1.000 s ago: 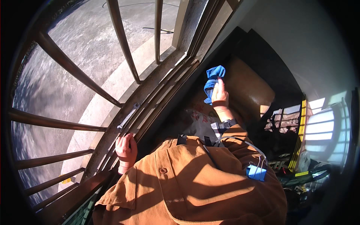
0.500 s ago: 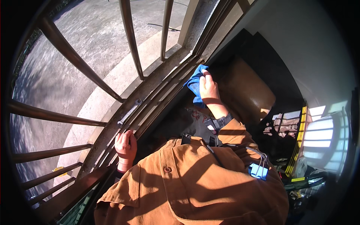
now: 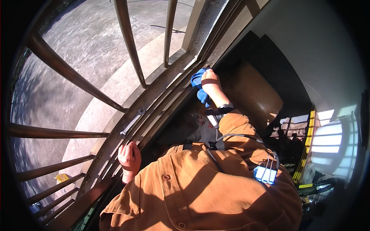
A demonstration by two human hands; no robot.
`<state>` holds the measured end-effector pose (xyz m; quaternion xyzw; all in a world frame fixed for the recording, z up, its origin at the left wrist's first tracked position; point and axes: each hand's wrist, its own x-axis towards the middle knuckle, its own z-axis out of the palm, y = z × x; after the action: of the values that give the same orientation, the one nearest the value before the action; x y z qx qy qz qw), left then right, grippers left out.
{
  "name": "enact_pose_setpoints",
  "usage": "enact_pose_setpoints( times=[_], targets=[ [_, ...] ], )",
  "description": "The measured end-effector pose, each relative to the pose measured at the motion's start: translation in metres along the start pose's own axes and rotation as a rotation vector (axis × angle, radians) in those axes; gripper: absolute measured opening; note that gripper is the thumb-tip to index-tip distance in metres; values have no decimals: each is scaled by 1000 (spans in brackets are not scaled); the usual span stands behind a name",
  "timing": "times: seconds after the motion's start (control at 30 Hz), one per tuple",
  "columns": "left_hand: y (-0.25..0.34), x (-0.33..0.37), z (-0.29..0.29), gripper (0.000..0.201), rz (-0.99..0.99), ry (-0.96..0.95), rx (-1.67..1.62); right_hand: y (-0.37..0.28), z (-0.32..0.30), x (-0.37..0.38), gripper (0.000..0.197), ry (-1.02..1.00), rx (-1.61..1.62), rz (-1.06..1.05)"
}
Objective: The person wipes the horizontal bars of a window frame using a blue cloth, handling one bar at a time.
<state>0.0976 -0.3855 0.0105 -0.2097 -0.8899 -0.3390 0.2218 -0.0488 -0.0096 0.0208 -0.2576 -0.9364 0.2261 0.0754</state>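
My right hand [image 3: 212, 83] is closed on a bunched blue cloth [image 3: 197, 78] at the far end of the window track [image 3: 169, 96]. The cloth lies against the track, and a loose end hangs down on its inner side. My left hand [image 3: 130, 157] is at the nearer part of the track with its fingers curled; what is inside them, if anything, is hidden. Just beyond its fingertips a silver wrench [image 3: 133, 122] lies on the sill [image 3: 156, 85], outside the track's rails.
Brown metal bars [image 3: 73, 71] stand along the window's outer side, with concrete ground [image 3: 88, 50] beyond. A tan rounded object [image 3: 252, 92] is inside by my right arm. Farther right are a yellow strip [image 3: 308, 142] and a pale wall [image 3: 308, 50].
My right hand has turned over and bunched the cloth more tightly, pressing it at the track's far end. The left hand's fingers have curled in more. The view has shifted slightly.
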Motion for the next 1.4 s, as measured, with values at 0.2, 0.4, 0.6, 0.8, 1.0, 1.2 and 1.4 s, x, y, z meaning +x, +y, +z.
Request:
enact_pose_setpoints(
  times=[0.2,0.4,0.6,0.8,1.0,1.2,1.4],
  targets=[
    [1,13,5,16,49,-35,-31,3,-19,2,29,-2,-55,118],
    [1,3,-1,16,35,4,-16,-10,-5,-12,31,-103,-54,110],
    [2,9,2,15,68,-2,-46,-2,-23,-19,53,-134,173,327],
    [-1,9,5,14,97,3,-54,29,-9,-38,36,244,-3,-164],
    [-1,7,-2,14,54,-19,-54,63,-39,-78,38,535,155,-292],
    [-2,8,3,14,52,-8,-72,108,-30,-80,29,290,254,-22],
    [-2,10,1,16,24,-47,-75,20,-54,-111,30,170,324,-239]
  ],
)
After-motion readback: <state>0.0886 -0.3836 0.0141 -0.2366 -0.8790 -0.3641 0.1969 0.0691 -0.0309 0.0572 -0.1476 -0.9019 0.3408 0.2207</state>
